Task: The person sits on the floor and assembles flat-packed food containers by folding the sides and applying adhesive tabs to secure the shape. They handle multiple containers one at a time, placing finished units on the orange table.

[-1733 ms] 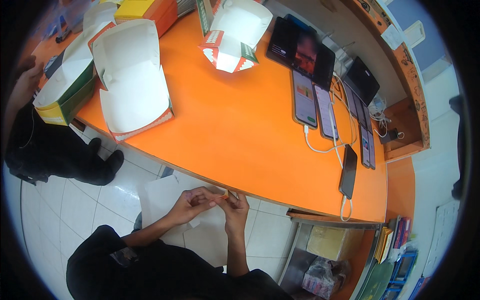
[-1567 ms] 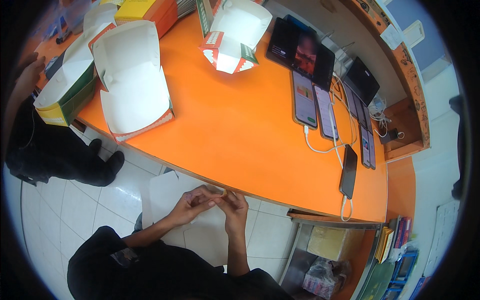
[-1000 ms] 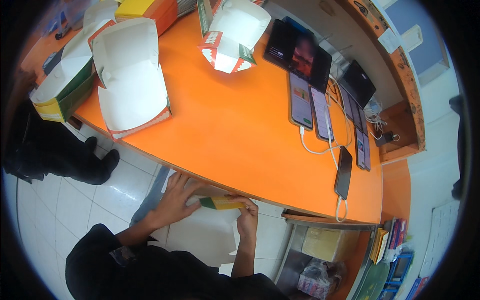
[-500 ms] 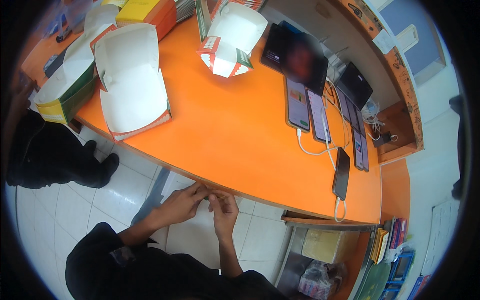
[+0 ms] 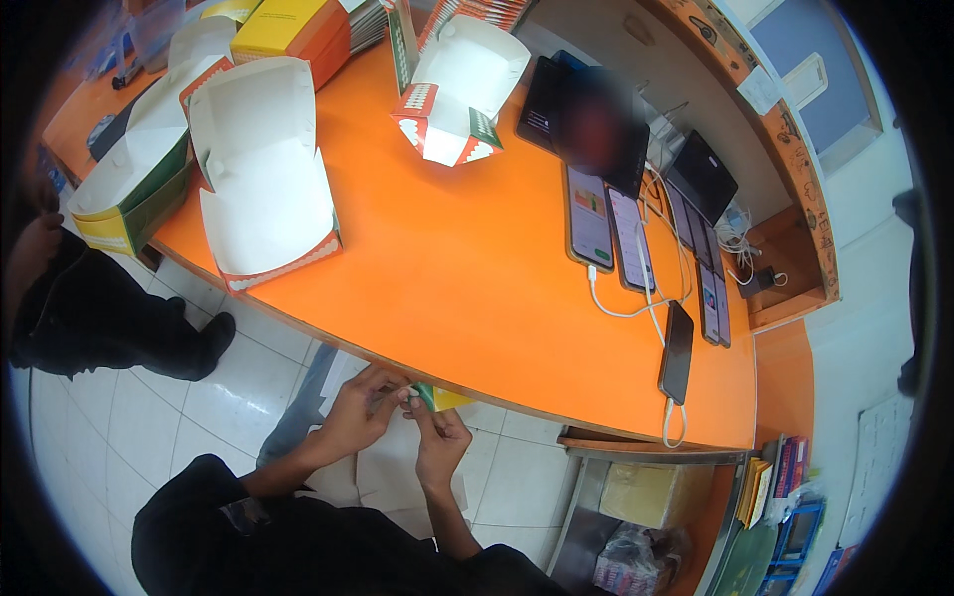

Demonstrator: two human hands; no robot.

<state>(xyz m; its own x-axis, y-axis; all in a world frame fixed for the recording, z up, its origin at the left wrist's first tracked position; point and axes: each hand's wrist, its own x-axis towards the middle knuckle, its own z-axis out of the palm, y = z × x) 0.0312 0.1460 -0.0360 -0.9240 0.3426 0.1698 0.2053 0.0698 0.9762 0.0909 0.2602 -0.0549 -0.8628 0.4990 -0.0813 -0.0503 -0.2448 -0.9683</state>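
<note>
Below the near edge of the orange table, my left hand (image 5: pixel 358 412) and my right hand (image 5: pixel 439 445) meet with bent fingers. Both pinch a green and yellow piece of printed card (image 5: pixel 445 398), partly hidden by my fingers and the table edge. White card-like material (image 5: pixel 390 465) lies beneath my hands, over my lap; whether it joins the coloured piece I cannot tell. Nearest on the tabletop is an open carton (image 5: pixel 266 214), white inside with a red printed rim. Beside it stands an open green and yellow carton (image 5: pixel 124 204).
The orange table (image 5: pixel 427 268) also bears another open carton (image 5: pixel 462 74), a closed yellow and orange box (image 5: pixel 288 35), phones on cables (image 5: pixel 588 214) and a tablet (image 5: pixel 542 104). A shelf with a cardboard box (image 5: pixel 651 492) is at lower right. Another person's dark-clothed leg (image 5: pixel 109 318) is at left.
More of the green and yellow card now shows between my hands, at the table edge. My fingers have shifted slightly on it. The view has tilted a little.
</note>
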